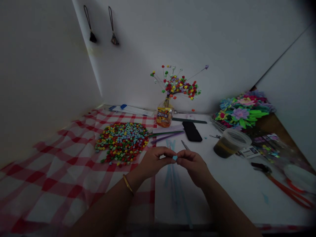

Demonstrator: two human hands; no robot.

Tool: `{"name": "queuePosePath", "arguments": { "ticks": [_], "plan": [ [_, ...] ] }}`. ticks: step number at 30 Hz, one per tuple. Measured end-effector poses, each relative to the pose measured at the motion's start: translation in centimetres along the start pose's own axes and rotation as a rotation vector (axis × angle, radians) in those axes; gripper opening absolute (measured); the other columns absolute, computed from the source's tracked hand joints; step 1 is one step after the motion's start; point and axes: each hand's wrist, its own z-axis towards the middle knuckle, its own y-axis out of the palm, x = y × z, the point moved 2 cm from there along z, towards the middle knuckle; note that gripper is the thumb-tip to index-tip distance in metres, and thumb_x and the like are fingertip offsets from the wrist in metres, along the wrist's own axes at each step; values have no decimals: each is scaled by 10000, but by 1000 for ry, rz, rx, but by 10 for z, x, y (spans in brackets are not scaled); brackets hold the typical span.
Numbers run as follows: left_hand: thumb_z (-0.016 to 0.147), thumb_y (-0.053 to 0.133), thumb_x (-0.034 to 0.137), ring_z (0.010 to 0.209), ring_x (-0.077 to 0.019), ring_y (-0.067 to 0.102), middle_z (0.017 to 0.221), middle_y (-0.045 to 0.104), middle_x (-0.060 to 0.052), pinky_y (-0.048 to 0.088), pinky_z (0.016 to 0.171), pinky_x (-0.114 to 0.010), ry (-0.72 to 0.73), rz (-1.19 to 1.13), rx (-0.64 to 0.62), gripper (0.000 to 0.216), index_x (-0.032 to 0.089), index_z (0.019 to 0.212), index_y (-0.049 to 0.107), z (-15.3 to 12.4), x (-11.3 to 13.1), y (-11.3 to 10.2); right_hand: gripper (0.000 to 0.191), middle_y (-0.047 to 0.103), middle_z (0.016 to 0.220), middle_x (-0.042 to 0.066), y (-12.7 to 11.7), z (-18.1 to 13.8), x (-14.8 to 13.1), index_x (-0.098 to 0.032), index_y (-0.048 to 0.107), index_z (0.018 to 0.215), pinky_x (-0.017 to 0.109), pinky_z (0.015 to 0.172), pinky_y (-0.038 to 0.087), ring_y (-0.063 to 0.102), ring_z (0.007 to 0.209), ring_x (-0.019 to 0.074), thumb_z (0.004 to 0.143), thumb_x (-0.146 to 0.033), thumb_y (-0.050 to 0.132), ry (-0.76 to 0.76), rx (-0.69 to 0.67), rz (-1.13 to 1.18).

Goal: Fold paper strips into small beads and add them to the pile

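Observation:
My left hand (pixel 154 161) and my right hand (pixel 192 164) meet above the table, both pinching a small light-blue folded paper piece (pixel 174 158) between fingertips. A gold bangle (pixel 127 184) sits on my left wrist. Below the hands lie several pale blue paper strips (pixel 172 184) on a white sheet (pixel 222 194). A heap of small colourful paper stars (pixel 122 141) lies to the left on the red-and-white checked cloth (pixel 56 177).
A bottle vase (pixel 164 115) holds wire stems with paper stars (pixel 177 84). Behind the hands lie a black phone (pixel 192 131), purple and green strips (pixel 168 135). To the right stand a lidded tub (pixel 230 142), paper flowers (pixel 243 110) and red-handled pliers (pixel 283 187).

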Motion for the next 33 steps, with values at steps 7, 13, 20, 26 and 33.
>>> {"name": "queuePosePath", "arguments": {
  "ticks": [7, 13, 20, 26, 33],
  "plan": [
    [700, 691, 168, 698, -120, 600, 752, 690, -13, 443, 648, -210, 44, 58, -54, 122, 175, 821, 708, 0, -2, -1, 122, 563, 597, -36, 1, -1, 1, -174, 648, 638, 264, 612, 340, 453, 588, 98, 619, -257, 735, 39, 4, -18],
    [667, 714, 149, 709, -126, 609, 753, 692, -18, 461, 656, -212, 2, -70, 1, 126, 162, 792, 705, 0, -2, -1, 122, 589, 606, -20, 1, -1, 0, -179, 673, 670, 281, 659, 367, 485, 612, 113, 631, -275, 738, 14, -6, 18],
    [671, 712, 165, 693, -130, 607, 740, 693, -23, 460, 647, -217, 17, -1, -25, 122, 156, 793, 702, -1, 0, -1, 93, 568, 586, -30, 1, -1, -1, -167, 648, 628, 264, 614, 342, 459, 585, 100, 607, -211, 727, 35, -2, 21],
    [681, 696, 152, 658, -117, 589, 698, 677, -14, 454, 640, -218, 47, 53, -63, 107, 162, 788, 703, -2, 4, -1, 101, 541, 553, -32, 3, -2, -1, -156, 625, 588, 252, 574, 327, 431, 554, 94, 574, -195, 717, 73, -3, -1],
    [566, 775, 164, 635, -125, 604, 676, 674, -19, 482, 591, -226, -139, -327, 58, 180, 142, 723, 690, -3, -2, 2, 179, 610, 659, 5, 3, -3, -3, -185, 658, 707, 289, 637, 421, 521, 633, 135, 602, -294, 754, -73, 26, 5]
  ]
}}
